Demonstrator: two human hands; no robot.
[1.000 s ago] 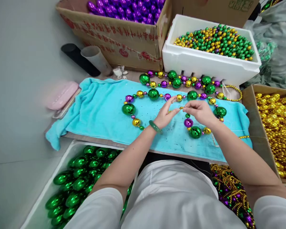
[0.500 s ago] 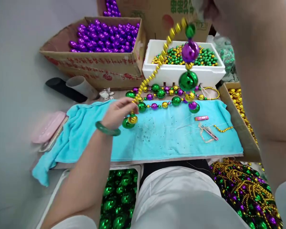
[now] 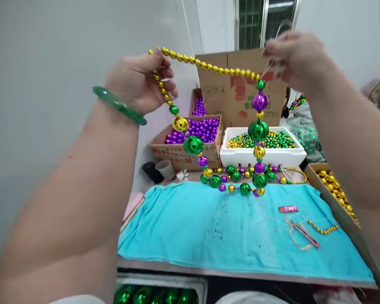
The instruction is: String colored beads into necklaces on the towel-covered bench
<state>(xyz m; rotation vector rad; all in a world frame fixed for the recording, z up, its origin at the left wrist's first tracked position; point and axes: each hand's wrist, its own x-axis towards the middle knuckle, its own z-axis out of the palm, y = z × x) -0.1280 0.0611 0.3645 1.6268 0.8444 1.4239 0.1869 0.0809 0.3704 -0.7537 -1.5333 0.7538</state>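
Stretched between my hands hangs a bead necklace point(image 3: 259, 131) of green, purple and gold beads, with a run of small gold beads along its top. My left hand point(image 3: 145, 80), a green bangle point(image 3: 118, 105) at its wrist, pinches the gold beads at the left. At the upper right my right hand point(image 3: 296, 59) is closed on the pale thread point(image 3: 266, 67) that comes out of the necklace by a green bead. The necklace's lower loop dangles over the blue towel point(image 3: 183, 228), in front of more strung beads point(image 3: 230, 169) lying at its back edge.
A carton of purple beads point(image 3: 205, 130) and a white foam box point(image 3: 262, 158) stand behind the towel. Gold beads fill a carton point(image 3: 334, 190) at the right. Tweezers point(image 3: 305, 234), a pink packet point(image 3: 289, 209) and a short gold bead string point(image 3: 323, 230) lie on the towel.
Both hands have lifted, the left one clearly higher. The necklace is now held up and spread in a loop. The view has tilted upward, showing a window.
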